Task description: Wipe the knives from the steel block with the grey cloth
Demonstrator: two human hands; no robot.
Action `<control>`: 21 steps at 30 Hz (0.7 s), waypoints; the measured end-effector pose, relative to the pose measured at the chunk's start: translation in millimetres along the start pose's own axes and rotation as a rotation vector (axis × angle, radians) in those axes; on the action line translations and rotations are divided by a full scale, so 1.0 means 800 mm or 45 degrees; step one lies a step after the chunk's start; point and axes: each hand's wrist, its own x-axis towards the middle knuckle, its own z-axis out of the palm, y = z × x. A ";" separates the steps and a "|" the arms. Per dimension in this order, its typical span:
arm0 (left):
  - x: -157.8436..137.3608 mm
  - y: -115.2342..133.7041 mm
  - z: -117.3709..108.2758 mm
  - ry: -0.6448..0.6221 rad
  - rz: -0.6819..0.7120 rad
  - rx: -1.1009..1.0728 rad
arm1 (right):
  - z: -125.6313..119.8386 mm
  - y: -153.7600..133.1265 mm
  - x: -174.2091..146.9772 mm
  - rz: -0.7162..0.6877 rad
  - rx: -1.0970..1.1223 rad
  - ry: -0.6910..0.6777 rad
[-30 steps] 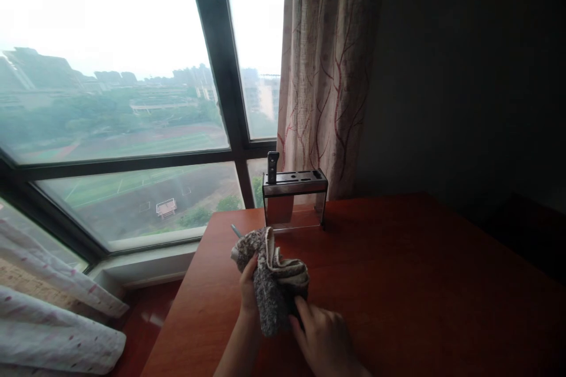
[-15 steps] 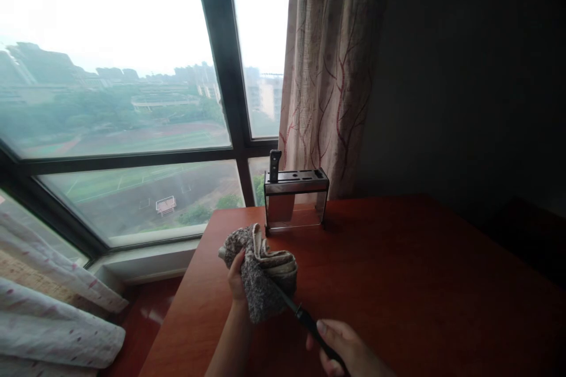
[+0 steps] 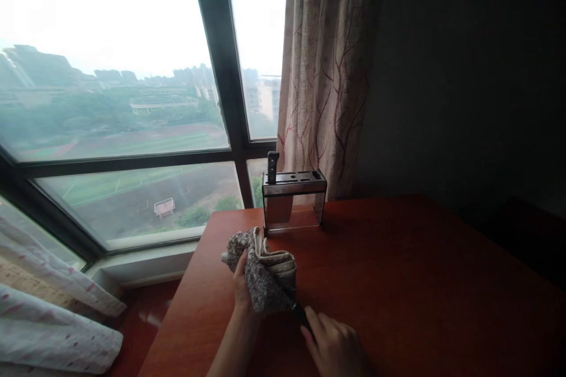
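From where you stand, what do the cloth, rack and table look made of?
Cloth: soft fabric, judging by its fluffy pile.
Rack: gleaming top, probably metal; see-through front, plastic or glass.
Table: likely varnished wood or veneer, reddish with soft sheen.

I'm seeing the person's left hand (image 3: 241, 290) at seven o'clock, bare, its slim, uncovered forearm (image 3: 236, 337) widening smoothly below the wrist; at five o'clock, the right hand (image 3: 332, 341) is showing bare too.
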 end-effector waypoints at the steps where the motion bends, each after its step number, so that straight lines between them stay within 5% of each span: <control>1: -0.001 -0.002 0.001 -0.020 -0.028 0.013 | -0.001 -0.001 0.003 -0.016 -0.008 -0.012; 5: -0.005 -0.007 0.000 -0.120 -0.198 0.072 | -0.013 -0.016 0.016 0.132 0.162 -0.173; 10: -0.007 -0.011 -0.005 -0.236 -0.179 0.075 | -0.027 -0.031 0.030 0.311 0.560 -0.314; 13: -0.009 -0.014 -0.010 -0.270 -0.201 0.096 | -0.030 -0.033 0.039 0.538 1.048 -0.384; 17: -0.014 -0.015 -0.015 -0.325 -0.329 0.162 | -0.034 -0.038 0.049 0.896 1.870 -0.786; 21: -0.017 -0.015 -0.010 -0.307 -0.260 0.182 | -0.029 -0.044 0.044 0.869 1.800 -0.742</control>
